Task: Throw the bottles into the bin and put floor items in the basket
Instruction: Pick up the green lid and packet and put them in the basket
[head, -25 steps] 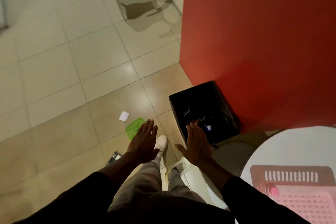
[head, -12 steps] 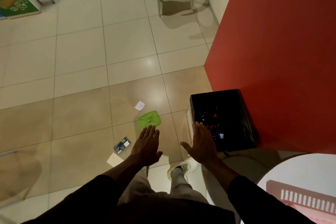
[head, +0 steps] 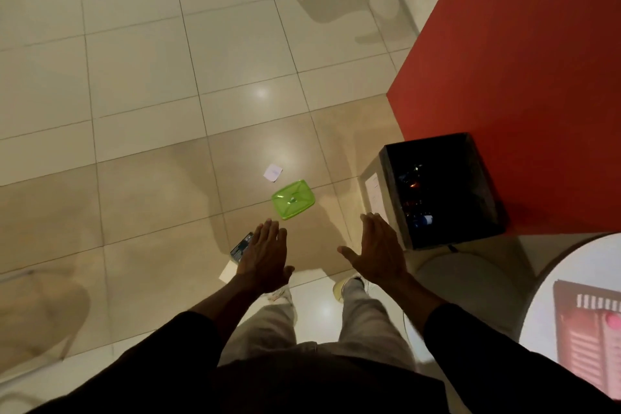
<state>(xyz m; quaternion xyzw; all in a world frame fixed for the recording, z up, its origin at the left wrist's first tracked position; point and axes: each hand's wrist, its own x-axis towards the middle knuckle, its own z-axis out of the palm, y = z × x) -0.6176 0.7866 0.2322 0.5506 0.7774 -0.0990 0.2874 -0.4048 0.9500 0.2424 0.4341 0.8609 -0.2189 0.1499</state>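
- Over the last second the view swung away from the bin (head: pixel 371 191). It had sat at the middle of the frame and now stood at right of centre, against the red wall (head: pixel 521 77).
- The basket (head: pixel 578 346) on the round white table (head: pixel 554 265) slid toward the lower right corner, with only part of it left in frame.
- The floor litter came to centre: a green lid (head: pixel 293 199), with a white paper slip (head: pixel 273 173) just above it in the frame.
- A small dark packet (head: pixel 242 245) and a white card (head: pixel 228 271) had come into view and now lay partly behind the left hand (head: pixel 265 254).
- Both hands stayed flat and empty throughout. The left hand's fingers were straight and close together, and the right hand (head: pixel 378 252) was spread with the thumb out. Neither touched anything.
- Inside the bin only dim glints showed, so I could not tell whether they were bottles. No bottle lay on the floor in view.
- Judged from this, the bottle part looked finished and the turn marked the start of collecting floor items. The green lid seemed the likeliest first pick, and each item would then have to go back to the basket at lower right.
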